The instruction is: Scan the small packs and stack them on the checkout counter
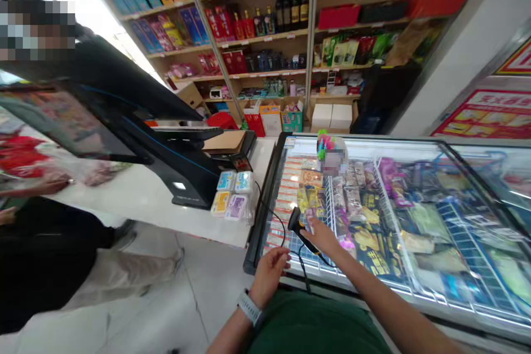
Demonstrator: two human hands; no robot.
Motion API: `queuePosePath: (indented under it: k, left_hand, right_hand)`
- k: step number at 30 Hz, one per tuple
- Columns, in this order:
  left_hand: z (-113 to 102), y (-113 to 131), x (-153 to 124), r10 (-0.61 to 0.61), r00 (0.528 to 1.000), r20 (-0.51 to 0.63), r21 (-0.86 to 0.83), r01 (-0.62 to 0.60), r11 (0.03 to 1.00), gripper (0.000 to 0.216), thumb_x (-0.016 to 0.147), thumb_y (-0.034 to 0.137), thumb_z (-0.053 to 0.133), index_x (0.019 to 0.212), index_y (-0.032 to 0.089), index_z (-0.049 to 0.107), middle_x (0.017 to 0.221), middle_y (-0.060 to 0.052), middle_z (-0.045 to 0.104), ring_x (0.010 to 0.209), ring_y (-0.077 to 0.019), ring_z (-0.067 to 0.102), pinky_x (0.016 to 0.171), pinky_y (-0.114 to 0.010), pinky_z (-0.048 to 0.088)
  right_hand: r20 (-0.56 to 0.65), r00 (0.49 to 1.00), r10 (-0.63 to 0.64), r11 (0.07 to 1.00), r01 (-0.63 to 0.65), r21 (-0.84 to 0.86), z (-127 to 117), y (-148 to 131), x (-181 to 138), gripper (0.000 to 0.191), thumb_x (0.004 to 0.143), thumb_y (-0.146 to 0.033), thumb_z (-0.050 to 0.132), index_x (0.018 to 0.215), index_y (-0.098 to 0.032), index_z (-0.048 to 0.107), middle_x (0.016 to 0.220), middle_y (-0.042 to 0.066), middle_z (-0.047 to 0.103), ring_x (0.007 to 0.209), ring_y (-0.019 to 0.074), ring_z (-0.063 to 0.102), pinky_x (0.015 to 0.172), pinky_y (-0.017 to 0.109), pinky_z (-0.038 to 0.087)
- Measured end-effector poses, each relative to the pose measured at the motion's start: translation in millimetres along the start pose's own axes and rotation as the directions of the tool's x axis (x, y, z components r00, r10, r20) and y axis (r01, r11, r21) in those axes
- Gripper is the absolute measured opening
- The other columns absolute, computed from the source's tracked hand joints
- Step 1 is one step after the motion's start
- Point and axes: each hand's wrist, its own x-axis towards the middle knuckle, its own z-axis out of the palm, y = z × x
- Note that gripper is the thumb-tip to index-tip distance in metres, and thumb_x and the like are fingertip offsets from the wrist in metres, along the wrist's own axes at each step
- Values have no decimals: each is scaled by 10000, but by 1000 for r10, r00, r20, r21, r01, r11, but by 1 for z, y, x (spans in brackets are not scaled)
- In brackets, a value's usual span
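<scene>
My right hand (322, 237) is around the handle of a black handheld barcode scanner (295, 222), over the glass top of a chest freezer (254, 254). The scanner's head points up and away from me. Lower and to the left is my left hand (269, 272), with a watch on its wrist. Its fingers are curled, with the fingertips at a thin black scanner cable (274, 213). This cable loops over the freezer's left edge from the counter. Under the glass lie packaged foods (354, 202) between white wire dividers.
On the white counter (166, 218) at left stand a black checkout terminal (166, 166) and several small colourful boxes (232, 196). A person (37, 254) stands across the counter by a red bag (25, 155). A round clear container (334, 155) sits on the freezer. Stocked shelves (257, 33) line the back.
</scene>
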Motion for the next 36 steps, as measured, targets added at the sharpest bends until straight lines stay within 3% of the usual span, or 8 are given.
queuePosePath:
  k: [5,10,13,18,22,28,31,36]
  left_hand:
    - [-15,-1,-2,235,926,-297,244,-164,956,354,827,417,565,1045,151,650,944,-95,695,849,-204,653,792,-351,520]
    - [-59,22,5,541,648,-536,638,-108,762,474,810,416,610,1195,142,574,1070,-141,619,996,-272,597,884,-447,487]
    - [-82,39,17,597,583,-551,750,32,661,590,796,427,634,1286,122,509,1167,-175,572,1109,-310,544,951,-472,439]
    - [-96,53,34,495,590,-638,749,327,576,798,766,595,606,1344,68,448,1189,-225,553,1073,-369,527,855,-486,443]
    - [-99,49,45,492,590,-640,760,392,519,821,769,679,530,1328,82,461,1182,-224,549,1068,-379,504,821,-477,423]
    - [-107,38,52,538,639,-550,829,340,444,689,818,610,486,1267,88,515,1121,-206,565,1034,-358,503,812,-470,410]
    - [-112,34,53,542,640,-544,826,294,481,678,792,602,525,1249,101,538,1105,-200,563,1003,-359,517,788,-476,430]
    - [-124,26,54,671,569,-475,816,-1,578,606,718,463,651,1206,114,571,1038,-147,551,1030,-334,524,887,-491,441]
  right_hand:
    - [-36,998,44,999,-44,15,22,-27,-12,526,815,-422,661,1218,-124,500,1132,183,641,1046,306,625,822,347,452]
    - [-33,998,50,995,-47,84,20,-23,-17,499,844,-282,613,1305,-176,455,1128,150,660,1025,274,642,815,326,441]
    - [-35,997,65,986,-59,157,13,-13,-26,465,839,-289,598,1273,-159,493,1064,137,690,971,266,666,793,318,446]
    - [-57,985,161,914,-127,386,1,8,-53,453,835,-411,577,1226,-186,532,827,32,714,766,214,688,661,286,466]
    - [-59,960,275,427,-67,902,-12,18,-83,520,742,-503,660,1141,-184,560,648,-37,641,635,189,647,606,291,467]
    - [-27,916,399,-85,66,994,-38,8,-124,524,645,-467,782,1043,-224,543,769,-15,694,666,183,669,645,303,515]
    - [-49,901,431,-149,125,981,-42,-1,-137,457,644,-454,784,966,-222,558,793,-3,703,676,178,666,640,296,524]
    - [-132,877,462,-53,176,983,-34,-16,-145,382,703,-479,758,898,-213,565,684,-41,638,550,102,564,528,224,467]
